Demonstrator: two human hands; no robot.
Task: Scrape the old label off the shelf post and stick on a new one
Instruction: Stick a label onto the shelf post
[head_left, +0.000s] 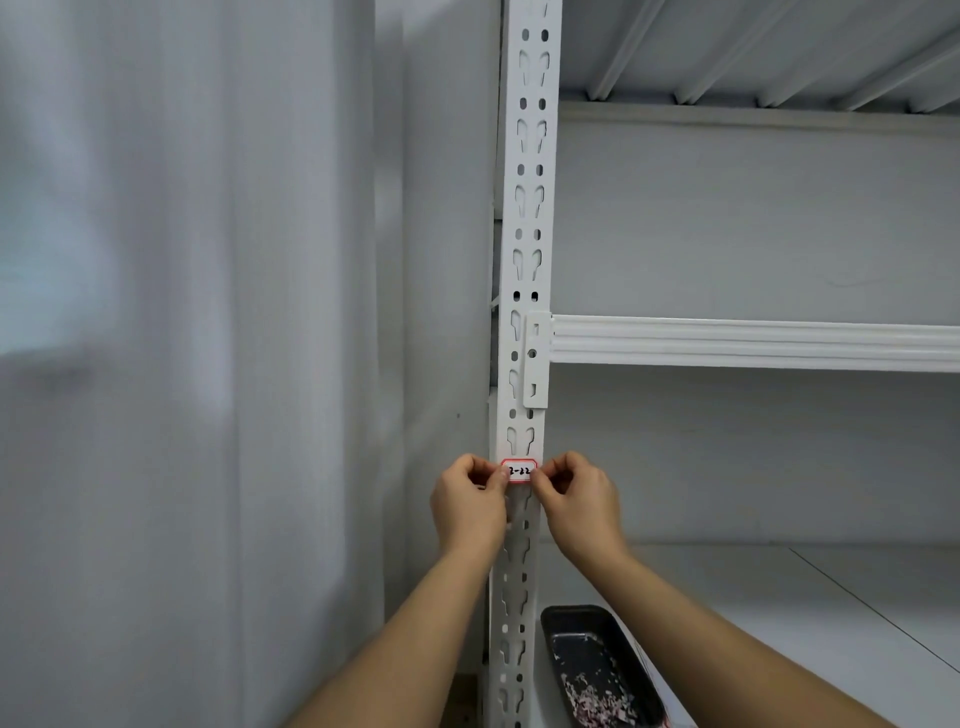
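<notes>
Shelf post (527, 208): white painted metal, smooth, semi-matt, perforated. Label (519, 471): white paper, red-bordered, matt. Tray (597, 665) at 5 o'clock: dark, smooth, slightly glossy, holding flaky paper-like scrapings (597, 699).

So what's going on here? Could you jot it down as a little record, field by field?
Setting: white metal shelf post with slots, beside a grey wall
Label: red-edged label with handwriting, held against the front of the post
Left hand: left hand pinches the label's left end
Right hand: right hand pinches the label's right end
Tray: dark tray on the lower shelf, right of the post, holding reddish and white scraps
Shelf rail: white rail hooked to the post above the hands
</notes>
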